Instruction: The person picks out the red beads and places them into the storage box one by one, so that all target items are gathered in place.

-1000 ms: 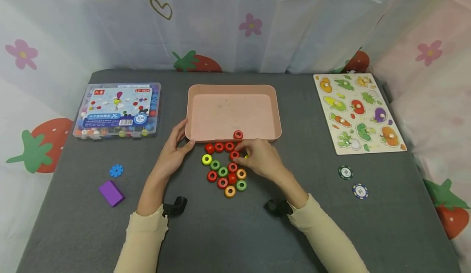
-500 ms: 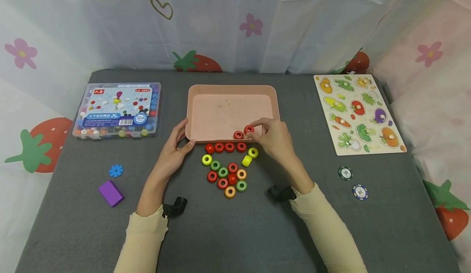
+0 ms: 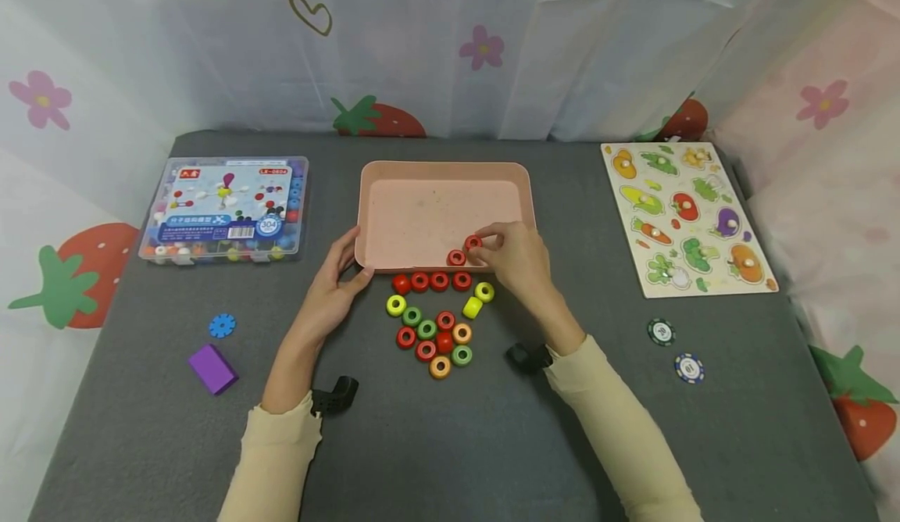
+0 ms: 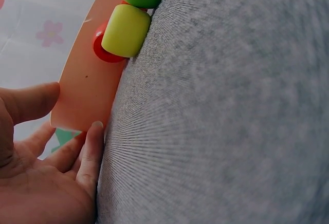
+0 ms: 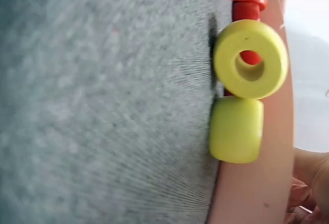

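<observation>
At the pink tray's [image 3: 436,194] near left corner, my left hand [image 3: 330,291] rests its thumb and fairly straight fingers against the rim and side. Over the tray's near right part, my right hand [image 3: 520,264] pinches a red ring-shaped bead [image 3: 473,243] between thumb and fingers. Another red bead [image 3: 456,258] lies beside it inside the tray. In the right wrist view, two yellow beads [image 5: 236,129] stand before the tray wall, which hides part of my right hand [image 5: 311,183]. Several red, green, yellow and orange beads [image 3: 426,329] lie on the cloth before the tray.
A clear box of molecule-model parts [image 3: 223,209] stands at the left. Nearer lie a blue disc [image 3: 222,326] and a purple block [image 3: 213,370]. On the right are a vegetable puzzle board [image 3: 689,221], a green-black chip [image 3: 661,332] and a blue-white chip [image 3: 689,368].
My right hand has carried a red bead from the group on the cloth up into the tray, then shifted it slightly left, close to the other red bead. My left hand stays put.
</observation>
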Available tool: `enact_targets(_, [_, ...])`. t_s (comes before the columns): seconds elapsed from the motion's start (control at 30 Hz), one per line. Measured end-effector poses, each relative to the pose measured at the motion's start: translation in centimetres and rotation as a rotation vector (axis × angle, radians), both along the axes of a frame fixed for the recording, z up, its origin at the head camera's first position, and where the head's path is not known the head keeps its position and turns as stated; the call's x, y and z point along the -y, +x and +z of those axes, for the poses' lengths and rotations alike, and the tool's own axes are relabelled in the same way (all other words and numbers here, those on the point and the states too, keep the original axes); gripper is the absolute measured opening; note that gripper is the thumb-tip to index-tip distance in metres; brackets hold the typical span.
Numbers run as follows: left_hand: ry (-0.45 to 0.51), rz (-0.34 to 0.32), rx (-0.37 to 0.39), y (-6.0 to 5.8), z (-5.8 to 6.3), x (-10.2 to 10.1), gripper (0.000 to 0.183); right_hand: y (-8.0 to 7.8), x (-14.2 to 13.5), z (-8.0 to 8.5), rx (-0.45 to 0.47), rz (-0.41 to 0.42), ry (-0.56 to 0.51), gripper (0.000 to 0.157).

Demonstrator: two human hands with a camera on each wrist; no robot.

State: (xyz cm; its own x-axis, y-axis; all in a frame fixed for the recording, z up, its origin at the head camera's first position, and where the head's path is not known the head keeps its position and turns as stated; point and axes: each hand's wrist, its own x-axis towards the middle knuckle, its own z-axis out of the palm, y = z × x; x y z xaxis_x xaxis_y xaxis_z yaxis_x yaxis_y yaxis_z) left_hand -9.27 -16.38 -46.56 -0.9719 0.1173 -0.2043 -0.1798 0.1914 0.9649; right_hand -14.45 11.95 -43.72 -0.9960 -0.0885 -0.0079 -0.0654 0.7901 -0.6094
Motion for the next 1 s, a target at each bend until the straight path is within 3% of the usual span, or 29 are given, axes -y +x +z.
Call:
enact_targets(0.23, [0.001, 0.000, -0.007, 0.0, 0.0, 0.0, 0.066, -0.2, 0.1, -0.2, 0.063, -0.007, -0.017, 0.031])
enact_targets(0.43, [0.006, -0.003, -0.005, 0.0, -0.1, 0.0, 0.066, 0.8, 0.4, 1.0, 0.026, -0.005, -0.036, 0.025])
enact_targets(0.67, [0.004, -0.001, -0.006, 0.0, -0.1, 0.1, 0.066, 2.7, 1.7, 2.2, -0.033, 0.139, -0.147, 0.017])
enact_targets(0.83, [0.006, -0.001, -0.010, 0.0, -0.1, 0.1, 0.066, 3.5, 3.0, 1.8, 0.012, 0.223, -0.071, 0.018])
enact_targets(1.0, [0.007, -0.001, -0.008, -0.1, 0.0, 0.0, 0.066, 3.8, 3.5, 1.0, 0.066, 0.221, 0.027, 0.024])
